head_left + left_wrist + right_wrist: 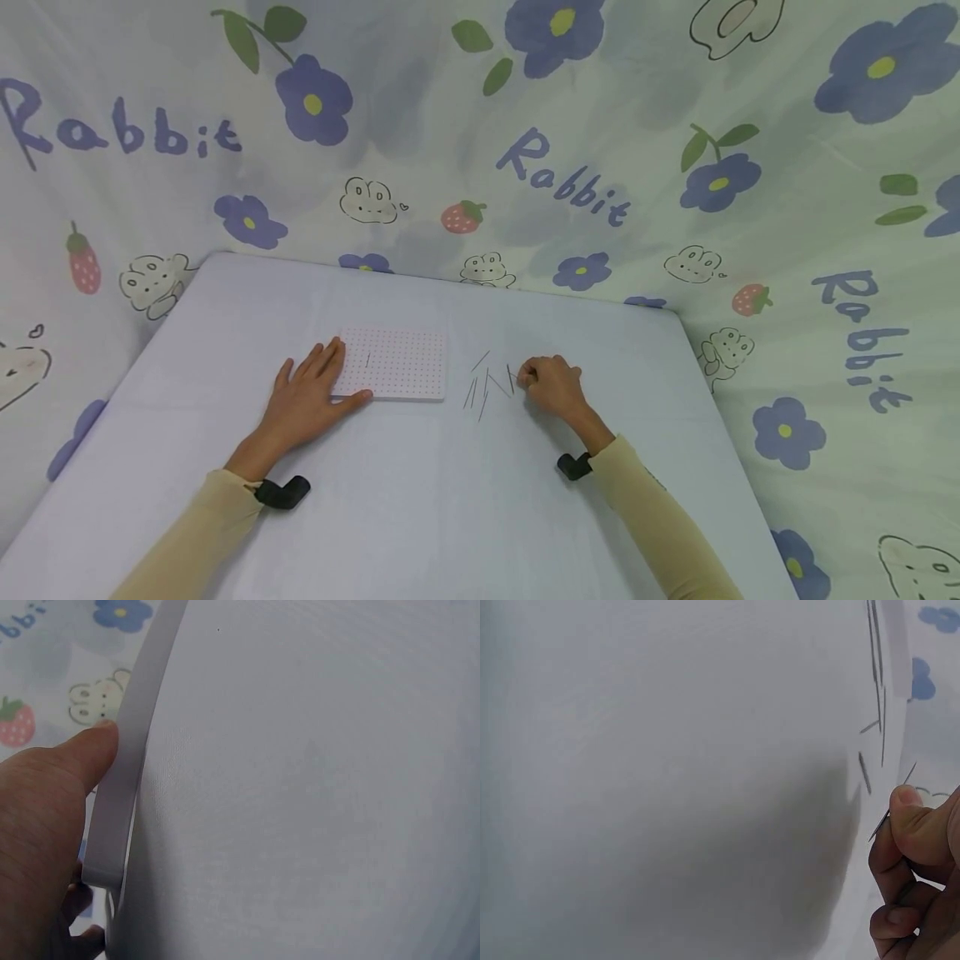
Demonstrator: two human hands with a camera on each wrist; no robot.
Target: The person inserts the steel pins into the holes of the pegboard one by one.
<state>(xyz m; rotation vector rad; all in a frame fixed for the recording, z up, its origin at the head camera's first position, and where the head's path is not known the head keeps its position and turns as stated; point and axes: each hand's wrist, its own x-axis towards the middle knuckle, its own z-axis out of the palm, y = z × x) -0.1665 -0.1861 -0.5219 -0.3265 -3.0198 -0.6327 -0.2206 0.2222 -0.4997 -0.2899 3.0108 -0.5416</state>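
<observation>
**Brace and pinch**

The person's outspread left hand (pixel 303 404) rests against a dotted white rectangular board (pixel 405 365), apparently steadying it; the right hand (pixel 551 385) pinches a thin dark needle (pixel 910 773), loose slender grey needles (pixel 865 772) between, presumably for easy reach.

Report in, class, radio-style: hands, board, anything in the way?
Left hand touches dotted board. Right hand pinches thin pin. Another pin shows on board; loose pins lie between board and right hand. No obstruction seen.
</observation>
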